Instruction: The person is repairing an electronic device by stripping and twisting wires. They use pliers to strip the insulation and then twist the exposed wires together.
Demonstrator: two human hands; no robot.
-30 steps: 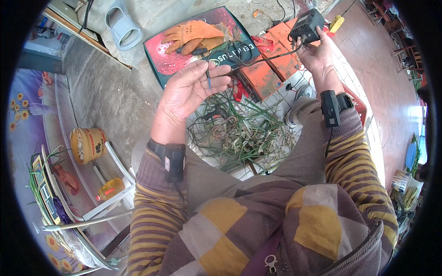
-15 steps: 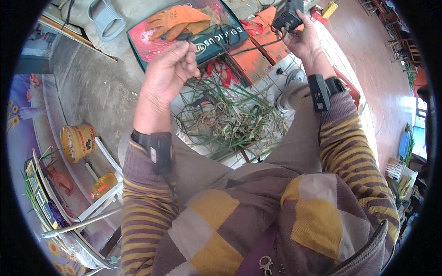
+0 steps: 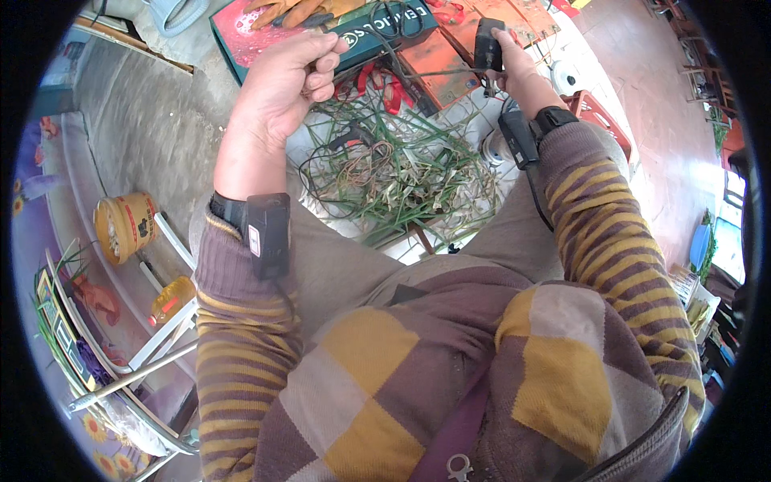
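Observation:
My right hand [image 3: 520, 79] grips a black power adapter [image 3: 487, 44] at the upper right. A dark cord [image 3: 446, 73] runs leftward from near it, over orange boards [image 3: 430, 71]. My left hand [image 3: 281, 84] is closed at the upper left, in front of a green and red carton [image 3: 233, 40]; whatever its fingers hold, if anything, is hidden. Orange work gloves [image 3: 309, 11] and a looped black cable [image 3: 393, 22] lie on that carton. Below my hands, between my legs, spreads a heap of long green stalks [image 3: 418, 185] with an orange-and-black tool [image 3: 351, 140] on it.
Red straps [image 3: 393, 95] lie beside the boards. A red crate [image 3: 598, 120] stands by my right wrist. To the left are a yellow bucket [image 3: 128, 229], a bottle of yellow oil [image 3: 173, 299] and a white metal frame [image 3: 157, 341]. A grey slipper [image 3: 183, 14] lies at the far left.
The adapter in my right hand has come down, slightly left, and turned. My left hand has shifted a little left and up. The view has tilted so the carton sits higher.

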